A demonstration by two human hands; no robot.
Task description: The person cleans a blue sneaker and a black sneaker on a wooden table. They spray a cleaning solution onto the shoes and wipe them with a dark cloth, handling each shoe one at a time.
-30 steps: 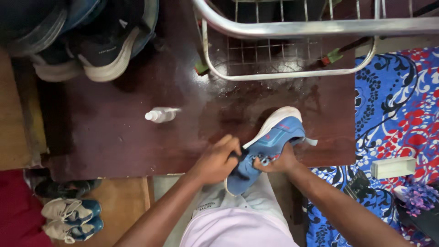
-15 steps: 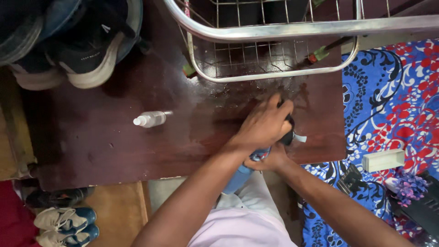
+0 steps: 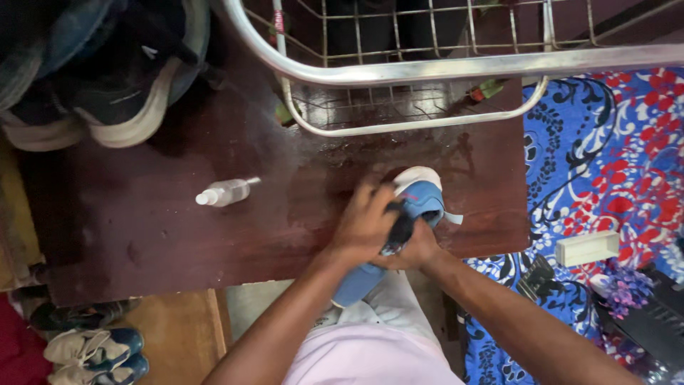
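The blue shoe (image 3: 420,203) sits at the near edge of the surface (image 3: 142,242), toward its right corner, with its heel hanging off over my lap and its white toe pointing away from me. My right hand (image 3: 417,249) grips it from below and the side, fingers wrapped round the middle of the shoe. My left hand (image 3: 363,224) lies over the top of it, fingers curled shut on a dark cloth or brush (image 3: 399,229); I cannot tell which, since my hand covers most of it. The surface around the toe looks wet and shiny, so I judge that the sole could skid if I press hard, and with so much of the shoe off the edge it could tip down into my lap. Farther in, toward the left, a small clear spray bottle (image 3: 226,192) lies on its side, well apart from my hands; a wide sweep of my left elbow might roll it off. Beyond the shoe stands a wire rack (image 3: 427,71), its rim close to the toe, so a forward slip could knock my knuckles against it. At the far left corner rest dark sneakers with pale soles (image 3: 121,107), well apart from my hands.
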